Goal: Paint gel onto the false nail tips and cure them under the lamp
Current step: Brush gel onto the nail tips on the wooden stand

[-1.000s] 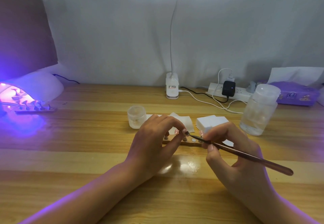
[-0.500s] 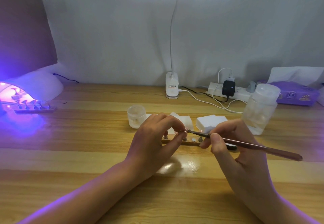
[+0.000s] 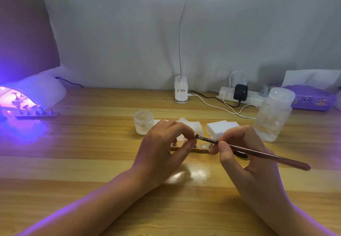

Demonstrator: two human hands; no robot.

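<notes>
At table centre my left hand (image 3: 162, 149) pinches a small nail tip on its stand between thumb and fingertips, just above a wooden holder strip (image 3: 198, 149). My right hand (image 3: 245, 154) grips a slim brown gel brush (image 3: 258, 152), its bristle end touching the tip held by my left fingers. Behind my left hand stands a small frosted gel jar (image 3: 143, 122). At the far left a white curing lamp (image 3: 33, 91) glows purple over a second strip of nail tips (image 3: 36, 113).
White wipe pads (image 3: 221, 127) lie behind the holder. A clear plastic bottle (image 3: 275, 113) stands at the right, a purple tissue box (image 3: 310, 99) behind it. A desk lamp base (image 3: 181, 90), power strip (image 3: 241, 95) and cables sit along the wall.
My right hand shifted up and right, levelling the brush, then held it with the bristle end at the nail tip. My left hand stayed pinching the tip.
</notes>
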